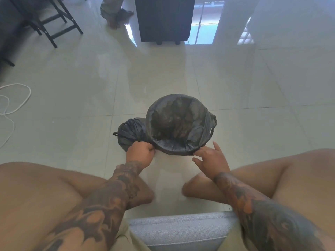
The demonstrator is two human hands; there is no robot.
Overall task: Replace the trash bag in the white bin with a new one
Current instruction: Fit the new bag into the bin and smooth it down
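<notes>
A black trash bag (178, 124) lines a round bin on the tiled floor in front of me; its edge is folded over the rim, so the bin's white wall is hidden. My left hand (140, 153) pinches the bag's folded edge at the near left of the rim. My right hand (211, 158) pinches the edge at the near right, fingers partly spread. A second black bag (129, 131), tied shut and full, lies on the floor against the bin's left side. A loop handle of the liner (213, 125) hangs at the bin's right.
I sit on a grey cushion (181, 230) with bare knees on either side of the bin. A dark cabinet (164, 19) stands ahead, black chair legs (54, 24) at far left, a white cord (10, 105) on the floor left, another person's foot (116, 17) beyond.
</notes>
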